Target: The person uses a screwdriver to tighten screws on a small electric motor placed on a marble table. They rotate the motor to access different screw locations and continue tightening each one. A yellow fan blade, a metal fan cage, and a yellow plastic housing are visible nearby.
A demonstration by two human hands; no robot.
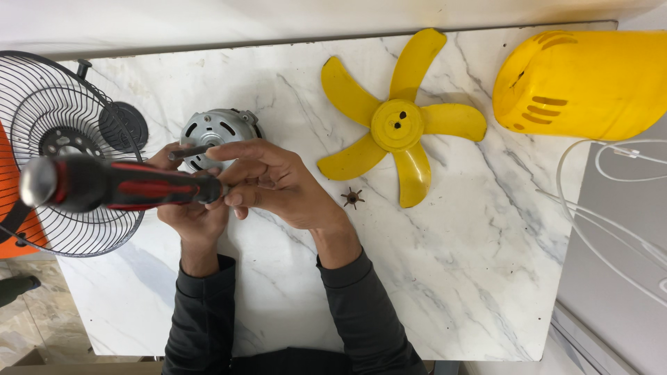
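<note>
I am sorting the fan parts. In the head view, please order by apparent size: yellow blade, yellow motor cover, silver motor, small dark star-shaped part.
1-2. Yellow blade and yellow motor cover: look alike, and the cover is cut off at the edge, so unranked.
3. Silver motor, partly hidden by hands.
4. Small dark star-shaped part.

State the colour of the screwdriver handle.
Black with red stripes, on the screwdriver handle, seen in the head view.

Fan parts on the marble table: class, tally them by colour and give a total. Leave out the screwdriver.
Yellow: 2, the fan blade and the motor cover
Silver: 1, the motor
Black: 2, the wire grille and the round cap
Dark brown: 1, the small star-shaped nut
Total: 6
</note>
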